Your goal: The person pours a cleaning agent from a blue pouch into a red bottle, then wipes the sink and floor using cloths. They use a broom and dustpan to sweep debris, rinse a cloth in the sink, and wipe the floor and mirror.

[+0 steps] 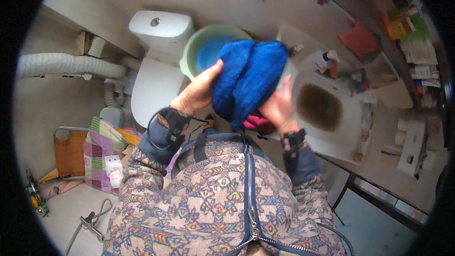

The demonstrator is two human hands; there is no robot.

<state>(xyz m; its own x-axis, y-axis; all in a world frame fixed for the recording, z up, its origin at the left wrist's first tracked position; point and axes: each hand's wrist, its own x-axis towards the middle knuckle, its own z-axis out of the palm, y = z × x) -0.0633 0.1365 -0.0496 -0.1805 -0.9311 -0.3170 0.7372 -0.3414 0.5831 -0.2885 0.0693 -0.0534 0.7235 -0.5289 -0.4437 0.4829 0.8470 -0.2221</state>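
Observation:
A thick bundle of dark blue cloth [249,74], folded with a deep crease down its middle, is held up between my two hands in front of my body. My left hand [198,90] grips its left side, thumb along the edge. At the lower right, my right hand [279,108] supports the bundle with its thumb raised; the fingers are partly hidden. Crimson fabric [257,122] shows below the bundle, beside my right hand; whether that hand touches it I cannot tell. Behind the cloth stands a pale green basin [189,55] with something blue inside, partly covered by the bundle.
To the left is a white toilet [156,89] with its lid down. A sink [350,147] holding brownish water lies at right, with bottles [330,57] behind it. A ribbed white pipe [71,64] runs along the left wall. Checked patchwork fabric [103,156] hangs at lower left.

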